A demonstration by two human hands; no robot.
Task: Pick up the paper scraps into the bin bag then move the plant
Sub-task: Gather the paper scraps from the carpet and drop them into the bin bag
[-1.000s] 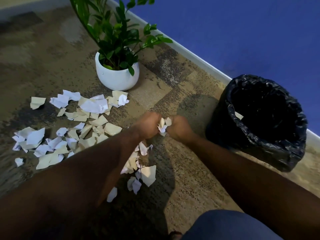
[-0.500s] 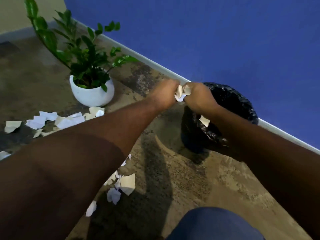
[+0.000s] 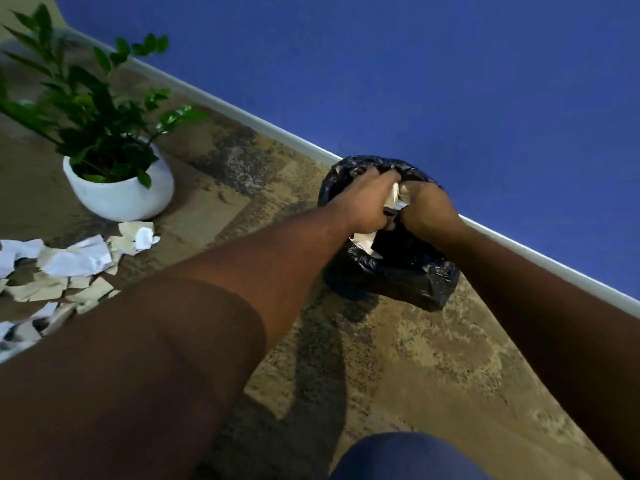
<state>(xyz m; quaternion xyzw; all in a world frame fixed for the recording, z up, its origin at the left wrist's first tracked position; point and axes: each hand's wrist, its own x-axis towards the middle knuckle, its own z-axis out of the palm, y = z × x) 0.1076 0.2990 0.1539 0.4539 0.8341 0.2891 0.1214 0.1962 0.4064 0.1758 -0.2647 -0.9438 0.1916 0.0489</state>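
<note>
My left hand (image 3: 369,199) and my right hand (image 3: 427,207) are pressed together over the mouth of the black bin bag (image 3: 408,271), cupping a bunch of white and beige paper scraps (image 3: 396,195) between them. A few scraps (image 3: 363,239) show inside the bag below my hands. Several more torn scraps (image 3: 74,261) lie scattered on the carpet at the left. The green plant (image 3: 93,109) stands upright in a round white pot (image 3: 121,195) behind that litter.
A blue wall (image 3: 415,81) with a pale skirting board (image 3: 554,258) runs diagonally right behind the bag. Patterned brown carpet (image 3: 433,358) covers the floor. My knee in blue cloth (image 3: 405,459) shows at the bottom edge.
Both hands lifted the bunch of scraps off the floor and carried it right and forward, from beside the bag to over its opening. My view swung toward the wall.
</note>
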